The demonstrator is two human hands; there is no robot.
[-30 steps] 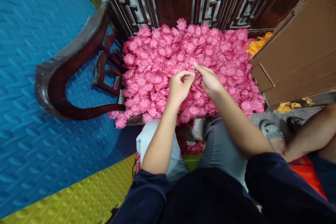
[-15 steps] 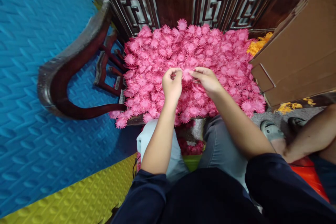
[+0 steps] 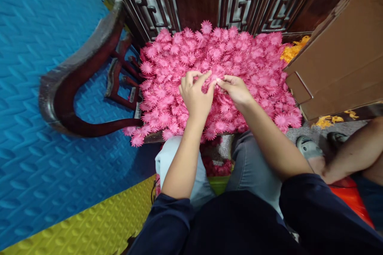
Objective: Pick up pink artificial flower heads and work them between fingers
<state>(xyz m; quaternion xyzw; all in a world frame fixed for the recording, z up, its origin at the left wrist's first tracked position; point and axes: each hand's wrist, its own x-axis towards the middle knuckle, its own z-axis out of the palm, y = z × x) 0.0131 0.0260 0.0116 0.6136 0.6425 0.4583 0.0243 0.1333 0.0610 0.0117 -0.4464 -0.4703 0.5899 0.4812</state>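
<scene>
A wide heap of pink artificial flower heads (image 3: 167, 83) covers the wooden seat in front of me. Over its middle, my right hand (image 3: 235, 89) pinches one pink flower (image 3: 214, 76) between thumb and fingertips. My left hand (image 3: 197, 93) is at the flower's left side, thumb and index finger apart around its edge, the other fingers loosely spread. Whether the left fingertips touch the petals is hard to make out, since the held flower blends into the heap behind it.
A curved dark wooden armrest (image 3: 49, 99) rises at the left, above blue matting (image 3: 26, 159). Carved wooden panels (image 3: 194, 0) stand behind the heap. On the right are a cardboard box (image 3: 338, 63), orange petals (image 3: 295, 50) and another person's leg (image 3: 353, 153) and shoe (image 3: 309, 147).
My left hand has opened from a pinch and shifted slightly right, its fingers spreading beside the flower. My right hand stays nearly in place, still pinching.
</scene>
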